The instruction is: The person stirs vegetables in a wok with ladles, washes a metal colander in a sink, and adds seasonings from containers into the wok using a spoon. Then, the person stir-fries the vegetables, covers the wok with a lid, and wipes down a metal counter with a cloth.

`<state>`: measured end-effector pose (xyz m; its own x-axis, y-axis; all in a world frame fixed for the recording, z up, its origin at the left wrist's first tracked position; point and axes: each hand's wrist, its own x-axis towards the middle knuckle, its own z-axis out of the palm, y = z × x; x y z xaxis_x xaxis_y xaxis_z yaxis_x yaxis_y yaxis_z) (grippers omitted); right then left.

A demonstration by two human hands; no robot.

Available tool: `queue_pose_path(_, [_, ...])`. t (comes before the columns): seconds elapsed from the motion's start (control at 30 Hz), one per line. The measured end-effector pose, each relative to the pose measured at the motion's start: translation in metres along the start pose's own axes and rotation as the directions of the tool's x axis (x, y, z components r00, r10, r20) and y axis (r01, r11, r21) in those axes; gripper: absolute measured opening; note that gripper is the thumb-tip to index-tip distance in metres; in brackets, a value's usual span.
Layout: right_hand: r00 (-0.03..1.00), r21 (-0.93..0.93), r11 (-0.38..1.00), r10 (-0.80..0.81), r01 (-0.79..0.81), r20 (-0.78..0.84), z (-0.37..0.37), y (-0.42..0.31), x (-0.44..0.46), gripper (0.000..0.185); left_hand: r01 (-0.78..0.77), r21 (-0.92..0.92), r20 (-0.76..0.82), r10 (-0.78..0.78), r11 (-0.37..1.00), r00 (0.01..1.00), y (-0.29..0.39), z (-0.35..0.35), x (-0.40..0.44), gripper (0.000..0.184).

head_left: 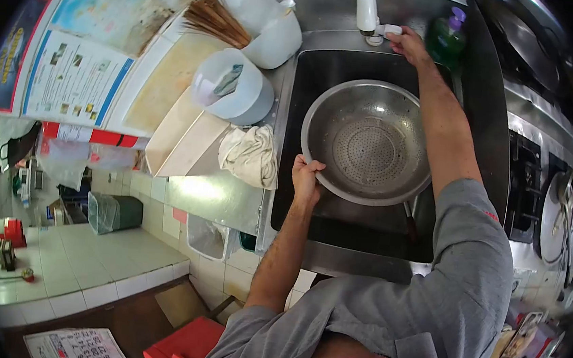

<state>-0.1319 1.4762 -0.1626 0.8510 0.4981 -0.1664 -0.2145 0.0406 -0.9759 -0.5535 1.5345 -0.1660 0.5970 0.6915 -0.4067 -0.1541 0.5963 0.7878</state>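
A metal colander (371, 145) with a perforated bottom sits over the dark sink (337, 228). My left hand (307, 179) grips its rim at the lower left, thumb on top. At the back of the sink, my right hand (408, 45) has its fingers closed on the white lever of the faucet (367, 9). No food shows inside the colander. Below its lower right edge, a dark-handled utensil (410, 224) lies partly hidden in the sink.
Left of the sink are a crumpled cloth (251, 155), a white bucket (239, 93), a white container (278, 38) and brown sticks (217, 19). A green soap bottle (446, 39) stands behind my right hand. The stove (526, 186) is at the right.
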Motion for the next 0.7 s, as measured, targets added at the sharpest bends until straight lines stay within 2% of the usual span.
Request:
queue_pose_path(0.07, [1.000, -0.004, 1.000, 0.004, -0.004, -0.018, 0.003, -0.004, -0.005, 0.052, 0.076, 0.076, 0.039, -0.079, 0.994, 0.996, -0.007, -0.005, 0.006, 0.028])
queue_pose_path(0.2, [0.993, 0.004, 0.999, -0.032, 0.032, -0.112, 0.018, -0.006, -0.022, 0.066, 0.056, 0.091, 0.077, -0.063, 0.994, 0.995, -0.025, -0.019, 0.019, 0.028])
queue_pose_path(0.27, [0.992, -0.157, 0.988, -0.024, 0.005, -0.125, 0.014, -0.005, -0.011, 0.069, 0.082, 0.117, 0.065, -0.090, 0.990, 0.994, -0.020, -0.019, 0.019, 0.028])
queue_pose_path(0.33, [0.986, -0.060, 0.997, -0.056, 0.047, -0.158, 0.020, -0.003, -0.013, 0.072, 0.119, 0.164, 0.054, -0.130, 0.979, 0.990, -0.018, -0.024, 0.023, 0.027])
queue_pose_path(0.37, [0.979, -0.126, 0.989, -0.094, 0.071, -0.184, 0.024, -0.001, -0.020, 0.070, 0.133, 0.250, 0.055, -0.151, 0.959, 0.987, -0.014, -0.027, 0.023, 0.024])
queue_pose_path(0.4, [0.968, -0.191, 0.977, -0.134, 0.093, -0.213, 0.024, -0.001, -0.022, 0.067, 0.127, 0.230, 0.047, -0.142, 0.965, 0.989, -0.012, -0.029, 0.023, 0.024])
queue_pose_path(0.47, [0.822, -0.449, 0.838, -0.473, 0.308, -0.318, 0.000, 0.053, 0.014, 0.057, 0.176, 0.326, 0.059, -0.205, 0.929, 0.977, -0.005, -0.034, 0.023, 0.020])
queue_pose_path(0.5, [0.827, -0.452, 0.862, -0.419, 0.231, -0.375, 0.006, 0.059, -0.007, 0.049, 0.179, 0.418, 0.047, -0.218, 0.891, 0.975, -0.002, -0.038, 0.024, 0.022])
queue_pose_path(0.53, [0.822, -0.449, 0.879, -0.371, 0.161, -0.432, 0.012, 0.063, -0.042, 0.041, 0.174, 0.405, 0.053, -0.213, 0.898, 0.976, -0.011, -0.046, 0.032, 0.022])
queue_pose_path(0.6, [0.887, -0.340, 0.934, -0.245, 0.108, -0.392, 0.053, 0.050, -0.120, 0.028, -0.016, 0.450, 0.081, -0.024, 0.893, 0.996, -0.042, -0.065, 0.052, 0.033])
queue_pose_path(0.63, [0.916, -0.299, 0.942, -0.248, 0.152, -0.316, 0.082, 0.035, -0.151, 0.023, 0.043, 0.525, 0.086, -0.103, 0.850, 0.991, -0.034, -0.066, 0.051, 0.042])
queue_pose_path(0.67, [0.938, -0.253, 0.949, -0.249, 0.188, -0.239, 0.113, 0.018, -0.175, 0.019, 0.047, 0.516, 0.082, -0.104, 0.855, 0.991, -0.025, -0.063, 0.046, 0.042])
queue_pose_path(0.7, [0.899, -0.347, 0.863, -0.425, 0.367, -0.107, 0.149, -0.003, -0.189, 0.020, 0.050, 0.547, 0.102, -0.126, 0.835, 0.987, -0.016, -0.060, 0.039, 0.051])
